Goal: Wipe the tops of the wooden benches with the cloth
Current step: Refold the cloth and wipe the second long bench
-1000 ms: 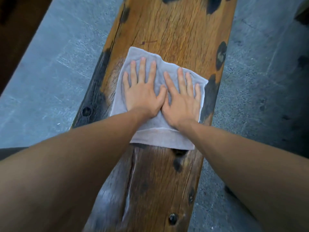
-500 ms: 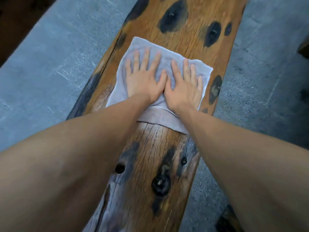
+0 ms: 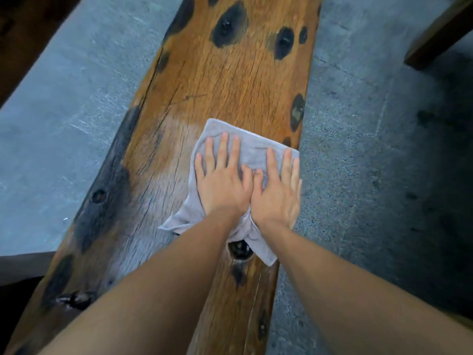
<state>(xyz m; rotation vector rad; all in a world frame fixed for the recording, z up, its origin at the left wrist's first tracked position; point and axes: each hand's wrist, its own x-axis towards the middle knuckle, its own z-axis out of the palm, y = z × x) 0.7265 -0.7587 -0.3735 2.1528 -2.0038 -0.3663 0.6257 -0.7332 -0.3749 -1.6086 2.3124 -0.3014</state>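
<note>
Both hands lie flat on the grey cloth (image 3: 252,152), side by side with thumbs touching: the left hand (image 3: 222,183) and the right hand (image 3: 277,193) press it down with straight, slightly spread fingers, gripping nothing. The cloth now sits at the right edge of the wooden counter (image 3: 230,80), its right corner reaching that edge under the right hand's outer fingers. Half a second ago it lay spread across the middle of the plank; since then it has slid rightward and bunched, its near end folding into a loose tail that trails beside a dark knot (image 3: 239,248). A pale, damp-looking streak shows on the wood left of the cloth. Grey stone floor (image 3: 358,124) flanks the counter.
</note>
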